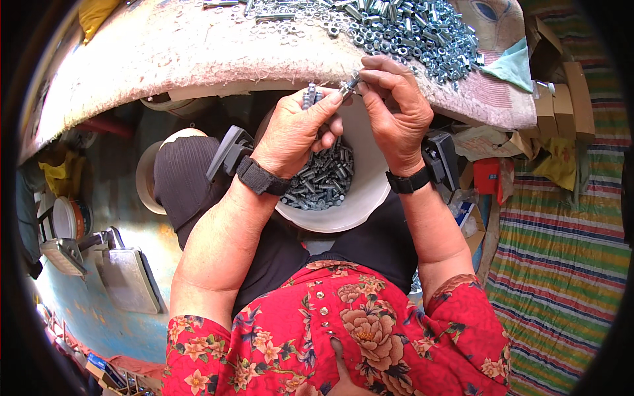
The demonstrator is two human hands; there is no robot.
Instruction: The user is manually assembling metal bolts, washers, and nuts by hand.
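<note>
Clearly midway: my left hand (297, 129) clamps a few bolts (310, 96), my right hand (393, 109) pinches a nut (350, 84) at one tip. Assembled ones half-fill the white bucket (370, 191) below; a big heap of loose nuts (409, 33) awaits on the table (165, 59).

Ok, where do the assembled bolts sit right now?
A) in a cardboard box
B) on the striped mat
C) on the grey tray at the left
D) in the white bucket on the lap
D: the white bucket under the left hand and right hand holds a heap of dark bolts, while loose nuts lie on the table above.
</note>
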